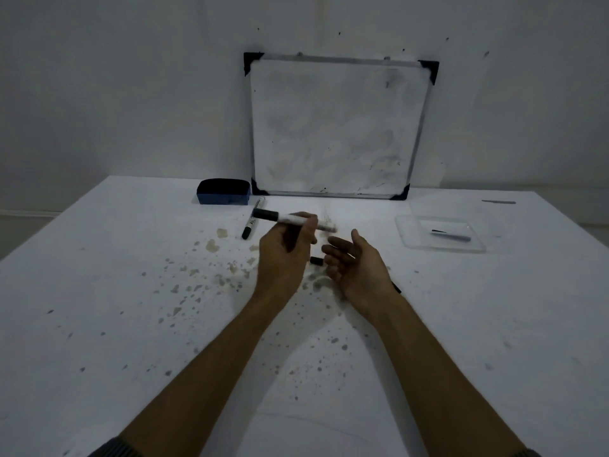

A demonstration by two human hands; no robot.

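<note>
The room is dim. A white table (99,258) speckled with dried stains runs to the wall, where a smeared whiteboard (336,127) leans.

The left hand's fingers (309,225) curl round the white barrel of a marker (291,219). It is held level above the table with its black end to the left. The other end is blurred, so I cannot tell whether the tip is bare. The left hand (283,252) grasps it about mid-barrel. Just beside it the right hand (357,263) lies palm up, fingers loose and holding nothing.

On the table between the two hands lies a small black cap (317,260), so the marker is probably being readied for writing. To do that well:

- Slide the grip nearer the writing end for control.
- Keep the nib off the stained cloth and off the free palm.
- Leave the cap where the right hand can find it.

Farther out lie a second marker (247,230), a blue eraser (224,191) by the board's corner, and a clear tray (405,225) to the right.
</note>
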